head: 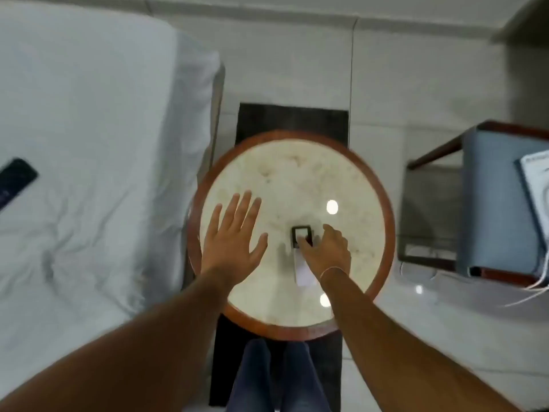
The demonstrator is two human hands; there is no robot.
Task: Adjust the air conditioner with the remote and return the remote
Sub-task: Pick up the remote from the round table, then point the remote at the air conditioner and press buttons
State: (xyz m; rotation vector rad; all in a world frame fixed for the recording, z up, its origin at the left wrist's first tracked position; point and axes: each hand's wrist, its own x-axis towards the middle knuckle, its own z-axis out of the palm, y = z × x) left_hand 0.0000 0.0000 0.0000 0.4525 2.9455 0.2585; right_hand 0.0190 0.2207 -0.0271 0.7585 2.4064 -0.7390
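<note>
A white air-conditioner remote (303, 272) with a dark-framed screen lies on the round marble-topped table (297, 173), lengthwise toward me. My right hand (326, 251) rests on top of it, fingers curled around its middle near the screen. Whether the hand grips it or only touches it is unclear from the blur. My left hand (234, 242) hovers flat over the table's left side, fingers spread, holding nothing. The air conditioner itself is out of sight.
A bed with a rumpled white sheet (89, 173) fills the left; a black remote (15, 179) lies on it. A blue-cushioned chair (499, 203) with a white device and cables stands at the right. A dark mat (291, 120) lies under the table.
</note>
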